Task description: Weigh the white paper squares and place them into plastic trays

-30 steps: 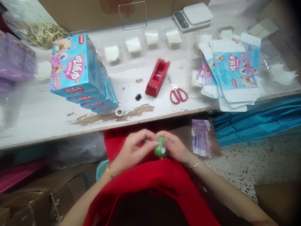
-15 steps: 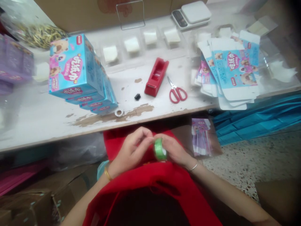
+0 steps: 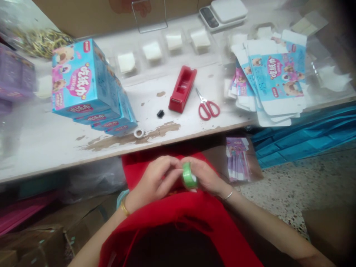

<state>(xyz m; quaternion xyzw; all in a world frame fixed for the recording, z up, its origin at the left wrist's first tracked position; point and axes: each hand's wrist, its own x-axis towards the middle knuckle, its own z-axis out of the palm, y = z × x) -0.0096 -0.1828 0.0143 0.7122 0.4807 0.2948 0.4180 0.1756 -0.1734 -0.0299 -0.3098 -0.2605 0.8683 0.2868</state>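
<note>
In front of the red apron, my right hand (image 3: 207, 176) is closed around a roll of green tape (image 3: 190, 176). My left hand (image 3: 158, 174) is at the roll's left side, its thumb and fingers closed in a pinch against the rim. What is between those fingertips is too small to make out. On the table beyond my hands lie a red tape dispenser (image 3: 183, 89) with no roll in it, red-handled scissors (image 3: 207, 107), a small black piece (image 3: 160, 114) and a small white ring (image 3: 138, 133).
Blue printed boxes (image 3: 75, 78) stand stacked at left, purple packs (image 3: 16, 74) beyond them. Flat blue cartons (image 3: 278, 78) lie piled at right. Clear trays with pale sheets (image 3: 152, 51) line the back near a white scale (image 3: 224, 14). The table edge (image 3: 172, 140) runs before me.
The view has shifted slightly, so the table things sit a little further left and up. Both hands stay at the green tape roll; my left fingers have shifted slightly against it.
</note>
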